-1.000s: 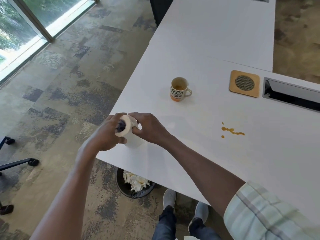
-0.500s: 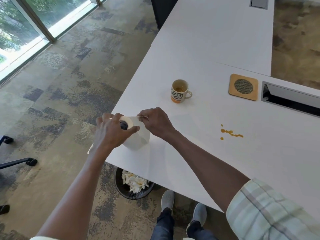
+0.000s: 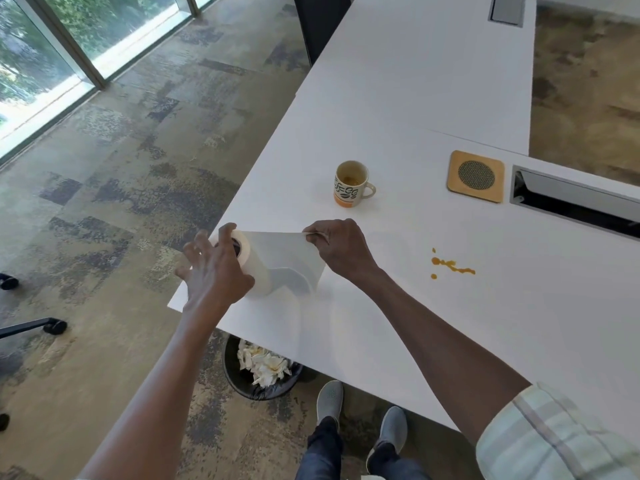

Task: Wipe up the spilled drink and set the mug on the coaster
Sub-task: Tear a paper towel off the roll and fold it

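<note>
Sheet now farther off roll, hands gripping both; mug nearly empty.

An office: long white desks with cable hatches, carpet tiles.

- Mug: cream w/ dark print, orange base, upright, handle right.
- Spill: orange drops, right of the mug.
- Coaster: square wood, bare.
</note>
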Demonstrator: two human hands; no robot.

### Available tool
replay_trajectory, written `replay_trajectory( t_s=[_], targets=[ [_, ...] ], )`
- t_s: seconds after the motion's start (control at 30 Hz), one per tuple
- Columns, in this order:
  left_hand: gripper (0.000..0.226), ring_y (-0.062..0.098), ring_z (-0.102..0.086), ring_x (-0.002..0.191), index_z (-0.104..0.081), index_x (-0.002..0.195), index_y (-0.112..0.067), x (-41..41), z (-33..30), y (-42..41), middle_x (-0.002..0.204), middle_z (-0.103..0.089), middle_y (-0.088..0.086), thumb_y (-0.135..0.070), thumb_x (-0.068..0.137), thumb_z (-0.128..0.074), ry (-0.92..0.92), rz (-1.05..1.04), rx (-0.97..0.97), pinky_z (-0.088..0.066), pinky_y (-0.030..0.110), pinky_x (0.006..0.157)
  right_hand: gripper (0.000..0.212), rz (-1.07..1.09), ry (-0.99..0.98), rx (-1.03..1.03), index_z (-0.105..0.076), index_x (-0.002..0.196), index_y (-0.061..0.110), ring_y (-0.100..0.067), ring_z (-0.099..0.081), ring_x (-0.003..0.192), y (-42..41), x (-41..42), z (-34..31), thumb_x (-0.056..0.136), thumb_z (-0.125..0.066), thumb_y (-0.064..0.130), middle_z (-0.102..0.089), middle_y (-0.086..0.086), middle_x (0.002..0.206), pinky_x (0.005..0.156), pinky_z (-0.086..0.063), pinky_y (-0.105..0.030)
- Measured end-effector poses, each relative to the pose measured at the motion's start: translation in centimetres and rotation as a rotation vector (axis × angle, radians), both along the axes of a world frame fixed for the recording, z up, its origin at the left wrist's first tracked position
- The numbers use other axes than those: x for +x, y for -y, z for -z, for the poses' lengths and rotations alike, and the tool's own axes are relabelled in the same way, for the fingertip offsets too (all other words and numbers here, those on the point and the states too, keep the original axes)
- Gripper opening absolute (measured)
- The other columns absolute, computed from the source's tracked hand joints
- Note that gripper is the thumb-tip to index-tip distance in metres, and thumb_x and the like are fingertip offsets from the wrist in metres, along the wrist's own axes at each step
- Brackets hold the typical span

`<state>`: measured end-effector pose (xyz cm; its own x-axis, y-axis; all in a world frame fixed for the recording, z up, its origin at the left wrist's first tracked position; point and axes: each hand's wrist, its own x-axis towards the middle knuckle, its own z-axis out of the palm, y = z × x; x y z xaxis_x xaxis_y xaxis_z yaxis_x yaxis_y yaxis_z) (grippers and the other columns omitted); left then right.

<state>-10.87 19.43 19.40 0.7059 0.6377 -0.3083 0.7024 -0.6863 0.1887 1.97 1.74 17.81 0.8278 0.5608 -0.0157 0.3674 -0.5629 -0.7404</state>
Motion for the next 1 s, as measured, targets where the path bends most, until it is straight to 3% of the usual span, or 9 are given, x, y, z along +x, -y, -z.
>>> replay_trajectory(
  t_s=[0.1, 0.2, 0.33, 0.53, 0.7, 0.9, 1.0],
  targets=[
    [0.116, 0.043, -0.012, 0.147, -0.016, 0.154, -0.033, -0.3, -0.1, 0.0, 0.16, -0.012, 0.018, -0.054, 0.065, -0.088, 0.011, -0.01, -0.02, -0.028, 0.069, 0.107, 0.018, 0.004, 0.003, 0.011, -0.077, 0.098, 0.017, -0.018, -0.07, 0.088, 0.8, -0.1, 0.1, 0.088, -0.063, 0.014, -0.078, -0.001, 0.094, 0.079, -0.054, -0.035],
    [0.109, 0.043, -0.019, 0.145, -0.024, 0.153, -0.027, -0.3, 0.0, -0.2, 0.157, -0.024, 0.018, -0.068, 0.068, -0.078, 0.057, -0.066, -0.03, -0.03, 0.066, 0.106, 0.018, 0.019, -0.003, 0.016, -0.077, 0.099, 0.016, -0.018, -0.07, 0.088, 1.7, 0.2, 0.2, 0.089, -0.063, 0.013, -0.078, -0.001, 0.095, 0.08, -0.054, -0.036],
    [0.089, 0.042, -0.04, 0.13, -0.037, 0.144, -0.018, -0.6, 0.6, -0.8, 0.141, -0.046, 0.015, -0.042, 0.072, -0.083, 0.143, -0.036, -0.061, -0.041, 0.058, 0.102, 0.017, 0.03, -0.023, 0.009, -0.077, 0.098, 0.015, -0.018, -0.07, 0.087, 3.0, 0.6, 0.5, 0.089, -0.064, 0.013, -0.078, -0.001, 0.094, 0.079, -0.054, -0.036],
    [0.083, 0.037, -0.051, 0.119, -0.047, 0.137, -0.02, -0.8, 0.6, -2.7, 0.132, -0.055, 0.011, -0.017, 0.066, -0.088, 0.219, 0.011, -0.232, -0.043, 0.049, 0.094, 0.016, 0.018, -0.069, -0.009, -0.077, 0.099, 0.016, -0.016, -0.07, 0.09, 4.0, 0.7, 1.2, 0.089, -0.064, 0.015, -0.078, 0.0, 0.096, 0.081, -0.054, -0.035],
    [0.082, 0.029, -0.053, 0.104, -0.049, 0.137, -0.022, -0.7, 0.4, -4.8, 0.123, -0.059, 0.009, -0.01, 0.065, -0.088, 0.217, 0.041, -0.319, -0.044, 0.039, 0.081, 0.015, 0.006, -0.076, 0.009, -0.077, 0.096, 0.016, -0.015, -0.07, 0.082, 3.9, 0.3, 1.7, 0.089, -0.064, 0.015, -0.078, 0.0, 0.091, 0.076, -0.054, -0.034],
    [0.08, 0.029, -0.055, 0.101, -0.051, 0.134, -0.024, -0.4, 0.2, -6.7, 0.114, -0.06, 0.005, -0.008, 0.065, -0.088, 0.201, 0.031, -0.363, -0.041, 0.037, 0.079, 0.013, 0.002, -0.067, 0.031, -0.077, 0.09, 0.012, -0.018, -0.066, 0.07, 3.2, -0.3, 2.2, 0.088, -0.064, 0.012, -0.076, -0.004, 0.079, 0.063, -0.045, -0.026],
    [0.079, 0.032, -0.058, 0.104, -0.052, 0.133, -0.026, -0.2, 0.2, -7.6, 0.116, -0.062, 0.007, -0.008, 0.065, -0.088, 0.18, 0.048, -0.388, -0.046, 0.041, 0.083, 0.013, 0.001, -0.075, 0.043, -0.076, 0.088, 0.012, -0.019, -0.06, 0.061, 2.9, -0.5, 2.6, 0.088, -0.063, 0.01, -0.072, -0.003, 0.069, 0.059, -0.04, -0.025]
  ],
)
